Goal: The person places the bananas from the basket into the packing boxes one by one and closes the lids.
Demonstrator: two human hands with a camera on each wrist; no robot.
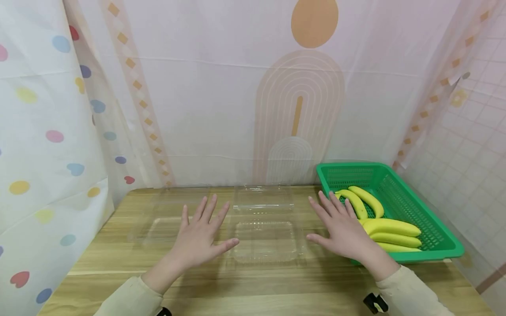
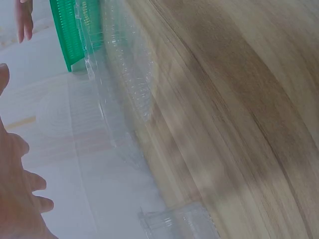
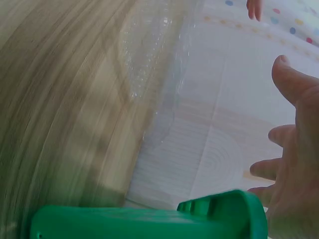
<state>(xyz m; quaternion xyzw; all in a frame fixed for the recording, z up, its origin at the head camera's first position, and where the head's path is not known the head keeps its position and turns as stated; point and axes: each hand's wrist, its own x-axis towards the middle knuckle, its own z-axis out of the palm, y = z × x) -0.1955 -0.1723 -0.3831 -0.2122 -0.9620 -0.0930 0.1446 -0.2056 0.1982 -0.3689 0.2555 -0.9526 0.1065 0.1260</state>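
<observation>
My left hand point(image 1: 201, 241) hovers over the table with fingers spread, between two clear plastic clamshell boxes. One clear box point(image 1: 265, 241) stands with its lid raised at the middle of the table; the other clear box point(image 1: 162, 230) lies to the left, partly behind the left hand. My right hand point(image 1: 345, 230), fingers also spread, is held up beside the left side of a green plastic basket point(image 1: 442, 245). Several yellow bananas point(image 1: 391, 227) lie in that basket, some partly covered by the right hand. Neither hand holds anything. The left wrist view shows the left hand point(image 2: 20, 194) above the tabletop.
The wooden table point(image 1: 253, 289) ends at a patterned curtain point(image 1: 213, 109) along the back. A dotted cloth point(image 1: 51, 175) hangs at the left, and a checked one point(image 1: 474, 131) at the right. The basket fills the table's back right corner.
</observation>
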